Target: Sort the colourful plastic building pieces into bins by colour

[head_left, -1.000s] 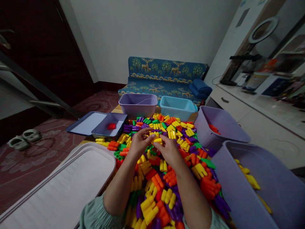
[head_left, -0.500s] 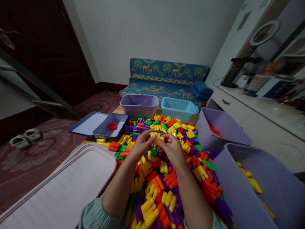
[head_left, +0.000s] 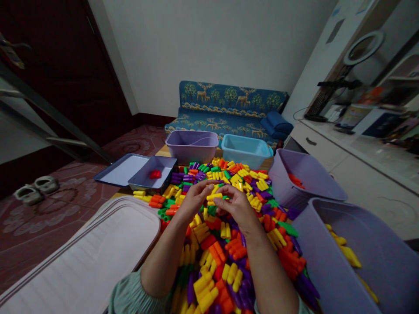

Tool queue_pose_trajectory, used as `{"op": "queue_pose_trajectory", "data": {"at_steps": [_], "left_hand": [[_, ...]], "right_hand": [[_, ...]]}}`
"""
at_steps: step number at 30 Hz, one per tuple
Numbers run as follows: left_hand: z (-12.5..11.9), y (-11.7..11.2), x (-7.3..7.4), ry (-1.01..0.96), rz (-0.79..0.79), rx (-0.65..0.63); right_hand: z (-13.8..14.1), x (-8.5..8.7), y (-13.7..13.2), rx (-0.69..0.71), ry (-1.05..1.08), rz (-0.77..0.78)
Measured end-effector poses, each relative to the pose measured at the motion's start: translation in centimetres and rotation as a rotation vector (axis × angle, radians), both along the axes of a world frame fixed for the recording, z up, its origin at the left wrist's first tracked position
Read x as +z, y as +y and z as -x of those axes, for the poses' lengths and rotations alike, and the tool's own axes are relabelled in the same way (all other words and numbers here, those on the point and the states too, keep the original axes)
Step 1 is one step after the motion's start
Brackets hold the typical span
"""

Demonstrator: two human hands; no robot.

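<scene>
Between my two hands, a little above the pile, is a yellow plastic building block (head_left: 214, 197) with rounded, tube-like parts. My left hand (head_left: 198, 196) pinches it from the left, thumb on top. From the right, my right hand (head_left: 235, 203) has its fingers curled round the other side. The fingers partly cover the block, so its full shape is hidden. Beneath and around both hands spreads a heap of loose building blocks (head_left: 236, 247) in yellow, orange, red, green and purple.
A purple bin (head_left: 193, 150) and a light blue bin (head_left: 245, 152) stand behind the heap. On the right are a purple bin with red pieces (head_left: 314, 187) and another with yellow pieces (head_left: 330, 261). Left are an opened tin (head_left: 144, 174) with red pieces and stacked pale lids (head_left: 98, 248).
The yellow block has turned between my fingers, with a long tube now facing me. My right hand has shifted slightly and its fingers have curled differently; my left hand stays nearly in place.
</scene>
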State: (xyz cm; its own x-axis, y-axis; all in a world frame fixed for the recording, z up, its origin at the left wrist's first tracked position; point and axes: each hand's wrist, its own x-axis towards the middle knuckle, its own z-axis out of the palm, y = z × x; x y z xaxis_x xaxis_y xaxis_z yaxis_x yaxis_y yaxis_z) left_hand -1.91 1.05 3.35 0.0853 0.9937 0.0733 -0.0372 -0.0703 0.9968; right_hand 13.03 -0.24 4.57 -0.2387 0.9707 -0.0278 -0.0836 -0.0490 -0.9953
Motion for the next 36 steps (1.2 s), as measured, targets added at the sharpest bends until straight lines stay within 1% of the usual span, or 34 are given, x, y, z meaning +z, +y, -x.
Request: {"op": "queue_pose_trajectory", "data": {"at_steps": [2,5,9,11,13,18,21,23,26,28,32,36], "left_hand": [[-0.1,0.1,0.0,-0.028,0.017,0.025],[-0.1,0.2,-0.2,-0.093,0.057,0.065],[-0.3,0.1,-0.1,-0.152,0.062,0.019],[-0.4,0.0,0.0,-0.147,0.059,-0.009],[-0.4,-0.2,0.2,-0.120,0.042,-0.026],[-0.4,-0.3,0.0,-0.055,-0.024,-0.029],[-0.5,-0.3,-0.1,-0.045,-0.057,-0.069],[-0.7,-0.3,-0.2,-0.038,-0.079,-0.086],[-0.8,-0.1,-0.4,0.013,-0.098,-0.095],[-0.8,0.0,-0.8,0.057,-0.095,-0.092],[-0.6,0.3,-1.4,0.099,-0.062,-0.077],[-0.5,0.5,-1.7,0.101,-0.030,-0.052]], "right_hand": [[0.1,0.0,-0.1,0.004,0.010,-0.005],[0.4,0.0,-0.1,-0.040,0.043,-0.013],[0.8,0.0,-0.1,-0.163,0.127,-0.007],[0.9,0.0,0.0,-0.232,0.206,0.038],[1.1,-0.1,0.0,-0.270,0.288,0.102],[1.2,-0.6,0.4,-0.241,0.454,0.231],[1.2,-0.7,0.7,-0.251,0.519,0.245],[1.0,-0.4,0.8,-0.333,0.597,0.202],[0.2,0.4,0.9,-0.544,0.770,0.085],[-0.8,1.0,1.0,-0.655,0.865,0.011],[-3.6,1.9,1.4,-0.823,0.932,-0.118],[-7.3,2.5,1.6,-0.962,0.953,-0.239]]}}
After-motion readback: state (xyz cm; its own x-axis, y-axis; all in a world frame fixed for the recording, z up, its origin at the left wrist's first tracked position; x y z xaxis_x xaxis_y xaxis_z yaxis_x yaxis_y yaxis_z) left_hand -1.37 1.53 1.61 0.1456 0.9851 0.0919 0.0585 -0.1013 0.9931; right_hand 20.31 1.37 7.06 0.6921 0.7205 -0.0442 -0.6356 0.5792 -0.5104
